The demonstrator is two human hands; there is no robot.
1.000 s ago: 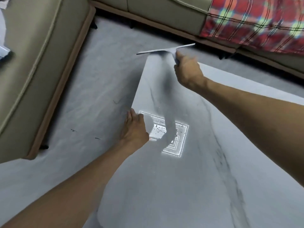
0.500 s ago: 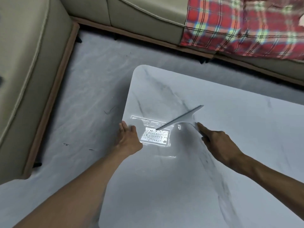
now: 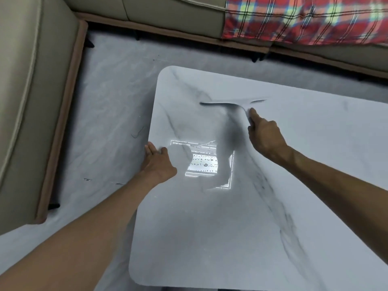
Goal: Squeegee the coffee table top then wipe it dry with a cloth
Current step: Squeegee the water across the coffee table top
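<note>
On the marble worktop (image 3: 273, 206), we are gripping the squeegee (image 3: 233, 103) with our right hand (image 3: 265, 134). Our left hand (image 3: 158, 162) is lying spread flat at its left edge

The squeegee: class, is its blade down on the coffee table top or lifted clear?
Cannot tell for certain. The squeegee, held by the right hand, lies low across the table top with its shadow directly beneath, but contact is blurred.

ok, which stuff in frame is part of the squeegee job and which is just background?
In the job:
squeegee
coffee table top
right hand gripping the squeegee
left hand braced on the table edge

Background:
sofa
plaid blanket
floor

No cloth visible.
</note>
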